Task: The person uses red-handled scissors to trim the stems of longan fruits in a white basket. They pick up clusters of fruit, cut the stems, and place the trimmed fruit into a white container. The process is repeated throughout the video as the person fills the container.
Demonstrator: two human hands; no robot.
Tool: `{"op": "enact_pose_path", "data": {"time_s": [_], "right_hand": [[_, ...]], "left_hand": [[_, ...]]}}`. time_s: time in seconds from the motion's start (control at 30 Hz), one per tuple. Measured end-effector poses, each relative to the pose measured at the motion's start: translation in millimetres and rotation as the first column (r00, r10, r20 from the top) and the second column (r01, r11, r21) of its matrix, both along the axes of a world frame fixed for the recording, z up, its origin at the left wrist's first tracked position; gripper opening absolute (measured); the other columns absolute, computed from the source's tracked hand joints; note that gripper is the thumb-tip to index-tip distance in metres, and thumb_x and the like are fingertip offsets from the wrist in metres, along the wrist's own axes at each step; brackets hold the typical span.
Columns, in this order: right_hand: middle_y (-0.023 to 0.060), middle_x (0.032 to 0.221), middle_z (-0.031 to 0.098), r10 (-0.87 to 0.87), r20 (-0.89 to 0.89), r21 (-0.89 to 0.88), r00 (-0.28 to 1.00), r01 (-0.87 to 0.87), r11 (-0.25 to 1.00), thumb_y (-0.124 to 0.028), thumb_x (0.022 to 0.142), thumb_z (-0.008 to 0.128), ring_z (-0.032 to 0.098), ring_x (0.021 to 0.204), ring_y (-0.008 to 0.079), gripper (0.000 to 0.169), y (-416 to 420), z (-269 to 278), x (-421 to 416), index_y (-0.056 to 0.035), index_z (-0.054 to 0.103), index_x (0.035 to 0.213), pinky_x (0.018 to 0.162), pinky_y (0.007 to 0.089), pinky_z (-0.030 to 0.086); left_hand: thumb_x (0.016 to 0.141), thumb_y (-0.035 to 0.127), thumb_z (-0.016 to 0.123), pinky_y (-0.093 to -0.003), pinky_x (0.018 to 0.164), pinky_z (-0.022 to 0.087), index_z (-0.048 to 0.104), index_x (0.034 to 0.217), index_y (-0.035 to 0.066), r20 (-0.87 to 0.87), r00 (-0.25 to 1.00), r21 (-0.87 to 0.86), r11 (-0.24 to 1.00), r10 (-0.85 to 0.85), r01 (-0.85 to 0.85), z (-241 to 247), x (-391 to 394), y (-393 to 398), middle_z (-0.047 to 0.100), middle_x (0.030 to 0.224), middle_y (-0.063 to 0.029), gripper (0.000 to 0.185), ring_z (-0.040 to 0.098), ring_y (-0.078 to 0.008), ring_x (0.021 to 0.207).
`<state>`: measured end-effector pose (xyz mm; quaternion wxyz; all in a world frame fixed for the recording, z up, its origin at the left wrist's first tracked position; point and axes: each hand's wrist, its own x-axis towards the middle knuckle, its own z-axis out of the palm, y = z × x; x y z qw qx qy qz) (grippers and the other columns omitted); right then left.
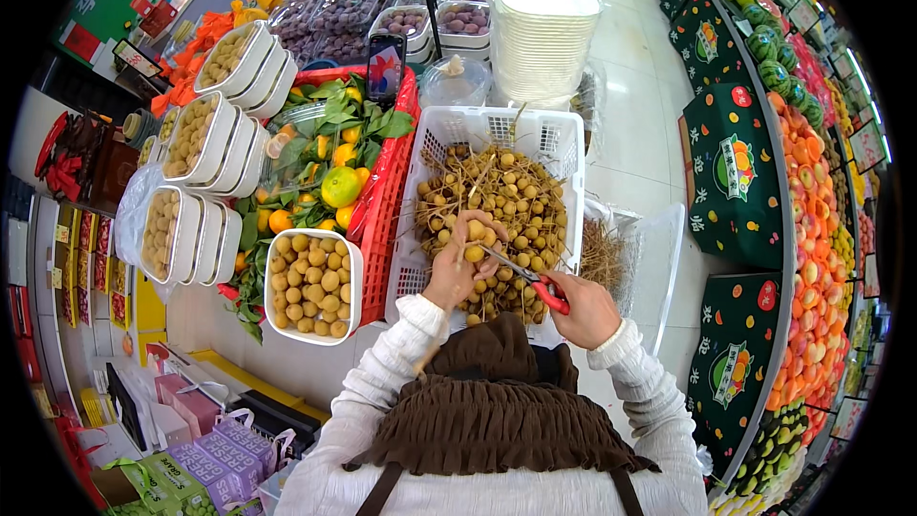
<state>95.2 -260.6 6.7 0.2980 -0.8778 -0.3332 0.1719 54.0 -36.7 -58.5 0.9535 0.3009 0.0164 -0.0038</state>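
My left hand (pixel 453 269) holds a few longans (pixel 476 251) on their stems, above a white plastic basket (pixel 575 179). In my right hand (pixel 589 309) are red-handled scissors (pixel 548 292), their blades pointing at the held longans; whether the tips touch a stem I cannot tell. Beneath both hands the basket holds a heap of longans on brown twigs (pixel 534 193). Left of the basket, a white square tub (pixel 271 301) of loose longans rests by a red crate (pixel 380 258).
Mandarins with leaves (pixel 342 186) fill the red crate, where a phone (pixel 385 66) stands upright. Filled longan tubs (pixel 188 136) are stacked at left. Stacked white tubs (pixel 544 36) rise behind the basket. Bare twigs (pixel 603 258) lie in a bin at right.
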Motion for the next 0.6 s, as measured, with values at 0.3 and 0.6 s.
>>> {"op": "enact_pose_path", "data": {"time_s": [0.3, 0.6], "right_hand": [[0.0150, 0.084, 0.065, 0.017, 0.070, -0.103, 0.997, -0.010, 0.995, -0.011, 0.069, 0.063, 0.064, 0.069, 0.0350, 0.038, 0.6, 0.5, 1.1, -0.0114, 0.061, 0.107, 0.059, 0.0428, 0.051], [0.0092, 0.082, 0.055, -0.001, 0.386, -0.137, 0.923, 0.058, 0.989, -0.009, 0.064, 0.070, 0.058, 0.079, 0.0265, 0.055, -14.4, 5.8, 4.7, -0.0063, 0.055, 0.117, 0.072, 0.0365, 0.047]], "left_hand": [[0.104, 0.038, 0.021, -0.0212, 0.045, 0.029, 0.040, 0.110, 0.012, -0.051, 0.993, 0.198, 0.976, 0.107, -0.095, 4.3, 0.4, -8.0, 0.054, 0.097, -0.0126, 0.033, 0.039, -0.0106, 0.055], [0.102, 0.045, 0.020, -0.0213, 0.041, 0.029, 0.040, 0.110, 0.015, -0.222, 0.972, -0.011, 0.997, 0.075, -0.080, 11.4, -1.9, -11.0, 0.055, 0.096, -0.0133, 0.037, 0.039, -0.0113, 0.051]]}}
